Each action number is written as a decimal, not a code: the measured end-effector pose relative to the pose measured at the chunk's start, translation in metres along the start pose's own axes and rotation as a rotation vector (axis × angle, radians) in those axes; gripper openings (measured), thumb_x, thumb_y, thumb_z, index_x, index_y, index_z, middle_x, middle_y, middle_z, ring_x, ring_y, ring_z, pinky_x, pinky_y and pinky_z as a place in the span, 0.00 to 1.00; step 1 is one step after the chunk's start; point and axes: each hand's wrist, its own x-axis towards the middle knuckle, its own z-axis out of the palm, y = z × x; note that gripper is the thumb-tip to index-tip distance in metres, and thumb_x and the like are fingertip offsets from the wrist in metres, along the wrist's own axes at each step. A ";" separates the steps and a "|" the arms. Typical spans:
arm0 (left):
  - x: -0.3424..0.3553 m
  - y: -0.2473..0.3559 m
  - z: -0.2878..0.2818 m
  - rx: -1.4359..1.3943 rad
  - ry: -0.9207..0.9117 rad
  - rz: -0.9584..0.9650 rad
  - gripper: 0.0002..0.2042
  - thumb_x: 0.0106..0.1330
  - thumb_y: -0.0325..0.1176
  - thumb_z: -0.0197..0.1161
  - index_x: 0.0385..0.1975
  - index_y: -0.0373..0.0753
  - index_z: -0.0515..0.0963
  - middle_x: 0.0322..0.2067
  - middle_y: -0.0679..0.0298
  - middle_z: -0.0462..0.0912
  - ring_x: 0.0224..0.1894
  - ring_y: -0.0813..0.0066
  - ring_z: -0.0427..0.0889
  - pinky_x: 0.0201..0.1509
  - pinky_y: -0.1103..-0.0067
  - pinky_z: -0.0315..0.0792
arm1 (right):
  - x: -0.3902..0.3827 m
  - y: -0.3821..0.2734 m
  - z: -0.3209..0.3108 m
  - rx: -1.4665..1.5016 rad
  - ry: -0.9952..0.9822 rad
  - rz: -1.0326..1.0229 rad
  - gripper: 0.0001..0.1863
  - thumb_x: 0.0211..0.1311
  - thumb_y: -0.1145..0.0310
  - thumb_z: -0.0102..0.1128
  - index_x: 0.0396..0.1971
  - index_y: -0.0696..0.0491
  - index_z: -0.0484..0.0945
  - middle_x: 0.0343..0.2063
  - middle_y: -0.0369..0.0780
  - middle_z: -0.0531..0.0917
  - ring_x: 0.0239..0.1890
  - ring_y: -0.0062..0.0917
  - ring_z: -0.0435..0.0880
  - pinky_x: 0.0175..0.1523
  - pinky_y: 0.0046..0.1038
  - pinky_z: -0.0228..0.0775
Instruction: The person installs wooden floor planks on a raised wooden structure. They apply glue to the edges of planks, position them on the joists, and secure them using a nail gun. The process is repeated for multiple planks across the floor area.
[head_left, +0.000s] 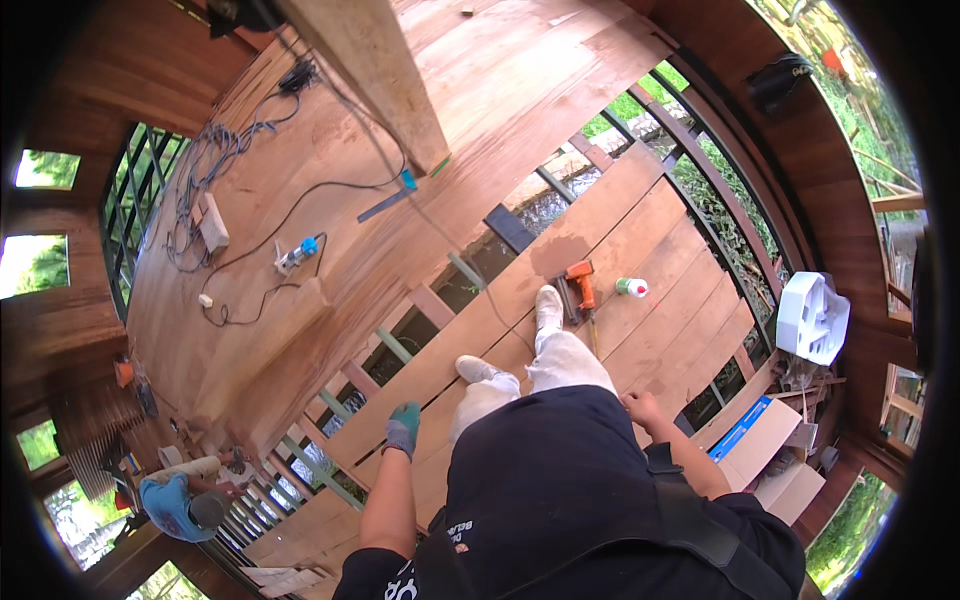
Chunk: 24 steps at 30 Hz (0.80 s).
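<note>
My left hand (pixel 403 426), in a grey and teal work glove, hangs over the laid planks at my left side. Its fingers look stretched out and hold nothing I can see. Close against my right thigh, my bare right hand (pixel 641 408) has curled fingers; whatever they may hold is hidden. An orange nail gun (pixel 580 287) rests on the planks (pixel 640 245) beside my forward shoe, its hose running back toward me. To its right lies a white and green bottle (pixel 632 287) with a red cap.
Open gaps between joists (pixel 432 306) separate the planks from a large wood sheet (pixel 350 230). On that sheet are a blue trim router (pixel 297 254), tangled cords (pixel 215 150) and a square (pixel 384 205). A post (pixel 385 85) stands ahead. A co-worker (pixel 180 505) bends at lower left; cardboard (pixel 757 440) lies right.
</note>
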 end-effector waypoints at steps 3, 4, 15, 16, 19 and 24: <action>-0.027 0.064 0.042 0.038 -0.006 0.148 0.14 0.65 0.42 0.57 0.37 0.37 0.82 0.27 0.67 0.79 0.28 0.75 0.75 0.35 0.76 0.71 | 0.043 -0.035 -0.020 0.142 0.012 -0.026 0.19 0.63 0.58 0.61 0.41 0.60 0.83 0.28 0.43 0.86 0.30 0.27 0.85 0.40 0.30 0.77; -0.041 0.082 0.057 0.039 -0.010 0.234 0.15 0.66 0.42 0.58 0.38 0.36 0.82 0.29 0.66 0.80 0.31 0.74 0.77 0.38 0.75 0.72 | 0.058 -0.043 -0.026 0.165 0.015 -0.046 0.19 0.63 0.58 0.61 0.42 0.59 0.83 0.28 0.43 0.86 0.30 0.27 0.86 0.40 0.30 0.77; 0.013 0.080 0.137 0.332 0.147 0.111 0.17 0.67 0.43 0.59 0.49 0.39 0.81 0.45 0.52 0.85 0.48 0.62 0.84 0.55 0.73 0.75 | 0.297 -0.052 0.062 -0.261 0.059 -0.132 0.17 0.58 0.59 0.63 0.38 0.57 0.83 0.33 0.49 0.86 0.37 0.40 0.86 0.46 0.38 0.78; 0.036 0.066 0.135 0.405 0.160 0.088 0.17 0.67 0.43 0.59 0.50 0.40 0.81 0.44 0.51 0.85 0.48 0.61 0.85 0.55 0.72 0.75 | 0.316 -0.046 0.078 -0.261 0.072 -0.097 0.17 0.57 0.58 0.63 0.38 0.57 0.83 0.33 0.50 0.86 0.39 0.41 0.86 0.47 0.39 0.77; 0.126 0.036 0.135 0.572 0.118 0.062 0.18 0.66 0.43 0.59 0.52 0.41 0.80 0.44 0.49 0.85 0.48 0.58 0.85 0.53 0.70 0.75 | 0.386 -0.032 0.117 -0.185 0.141 -0.106 0.19 0.57 0.58 0.64 0.42 0.55 0.81 0.39 0.50 0.85 0.45 0.42 0.84 0.51 0.40 0.76; 0.237 0.016 0.167 0.331 -0.020 0.190 0.17 0.67 0.44 0.60 0.49 0.42 0.80 0.41 0.48 0.84 0.45 0.53 0.85 0.47 0.69 0.76 | 0.489 -0.004 0.149 -0.081 0.554 -0.241 0.17 0.53 0.65 0.65 0.41 0.58 0.78 0.36 0.52 0.83 0.43 0.48 0.82 0.51 0.44 0.73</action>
